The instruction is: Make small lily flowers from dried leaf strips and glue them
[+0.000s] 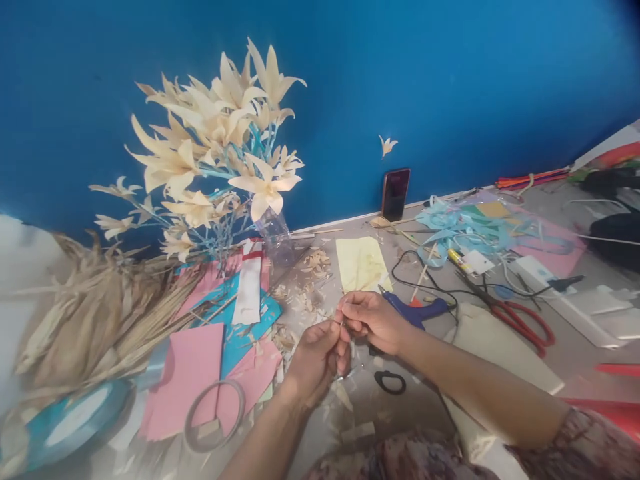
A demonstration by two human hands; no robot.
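Observation:
My left hand (323, 350) and my right hand (373, 319) meet at the middle of the work surface, fingertips almost touching. Both are closed in a pinch around something thin and small, mostly covered by the fingers, so its kind does not show. A blue glue gun (417, 310) lies just beyond my right hand. Behind the hands is a pale yellow sheet (361, 263). Cream husk scraps (315, 263) are scattered to the left. Below my right hand shows the black handle loop (390, 382) of what looks like scissors.
Cream artificial flowers (200, 160) stand at the back left in a clear bottle (275, 237). Dried husks (95, 313), pink paper (185, 373) and tape rolls (83, 417) lie left. On the right are red-handled scissors (525, 323), blue ribbon (460, 223) and a power strip (560, 300). A phone (395, 193) leans on the wall.

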